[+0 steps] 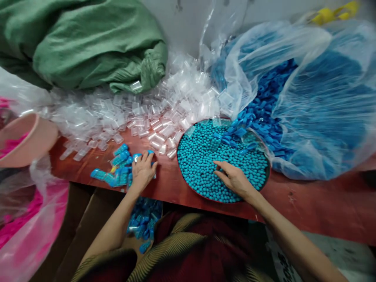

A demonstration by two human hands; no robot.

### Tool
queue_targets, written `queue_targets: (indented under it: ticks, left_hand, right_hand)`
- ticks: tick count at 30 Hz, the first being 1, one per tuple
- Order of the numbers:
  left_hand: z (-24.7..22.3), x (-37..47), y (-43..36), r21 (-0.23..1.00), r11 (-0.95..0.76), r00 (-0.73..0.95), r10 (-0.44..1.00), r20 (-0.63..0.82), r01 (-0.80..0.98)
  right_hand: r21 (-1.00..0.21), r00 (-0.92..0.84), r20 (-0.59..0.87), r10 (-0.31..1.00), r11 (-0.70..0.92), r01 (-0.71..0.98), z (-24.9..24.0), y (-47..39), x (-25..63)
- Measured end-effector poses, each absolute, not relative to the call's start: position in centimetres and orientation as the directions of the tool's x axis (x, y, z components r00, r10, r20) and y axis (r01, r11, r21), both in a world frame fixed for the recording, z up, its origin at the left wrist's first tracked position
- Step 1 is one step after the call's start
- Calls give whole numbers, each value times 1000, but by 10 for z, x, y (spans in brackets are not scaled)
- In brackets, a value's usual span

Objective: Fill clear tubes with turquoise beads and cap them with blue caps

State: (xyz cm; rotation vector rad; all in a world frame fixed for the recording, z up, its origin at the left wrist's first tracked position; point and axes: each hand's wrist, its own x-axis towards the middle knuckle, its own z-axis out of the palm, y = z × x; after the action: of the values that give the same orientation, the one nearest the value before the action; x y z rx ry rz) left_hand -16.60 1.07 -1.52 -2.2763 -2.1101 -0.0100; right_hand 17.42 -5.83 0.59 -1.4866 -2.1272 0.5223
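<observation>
My left hand (143, 170) lies palm down on a small group of clear containers (120, 160) filled with blue beads and fitted with blue caps. Its fingers are stretched and slightly spread over the ones at the right of the group. Over a round tray full of blue beads (199, 172), my right hand (233, 178) reaches in from the right. Thumb and forefinger stand apart, and nothing shows between them. Loose blue caps (232, 133) rest on the beads at the tray's far side, along with a few clear pieces.
Clear empty containers (164, 117) are heaped along the back of the red table (317, 203). A plastic bag of blue caps (326, 98) spills toward the tray. Green cloth (96, 47) bulges at back left, above a pink tub (32, 133). Filled containers (145, 219) lie below the edge.
</observation>
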Motion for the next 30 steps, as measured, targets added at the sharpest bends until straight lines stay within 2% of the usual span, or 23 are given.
queue_targets:
  ticks: [6,8,10,11,15,17,22,28,30]
  left_hand:
    - [-2,-194,-12,-190,37,-21,996,89,981]
    - [7,-191,-14,-179,110,-86,987,137,978]
    - [16,-172,-10,-61,109,-97,979,177,992]
    - [20,-157,-7,30,53,-58,982,179,998]
    - [25,-68,16,428,-286,236,957,166,857]
    - [22,-24,30,512,-341,324,938,125,788]
    - [13,40,52,464,-316,381,923,-51,827]
    - [8,55,51,423,-288,367,923,-116,859]
    - [9,57,50,414,-259,346,926,-151,873]
  right_hand:
    - [-435,-104,233,967,199,878,10,-32,213]
    - [-407,-39,241,970,138,903,11,-19,220]
    - [-399,-25,236,971,120,909,12,-6,218]
    - [-389,-36,222,974,123,913,12,0,214]
    - [-272,-84,77,993,102,957,12,21,189]
    - [-227,-76,39,996,83,970,12,27,181]
    - [-255,-77,42,996,85,963,7,21,180]
    - [-327,-99,37,994,106,939,4,-1,193]
    - [-336,-23,72,997,46,941,11,-4,207]
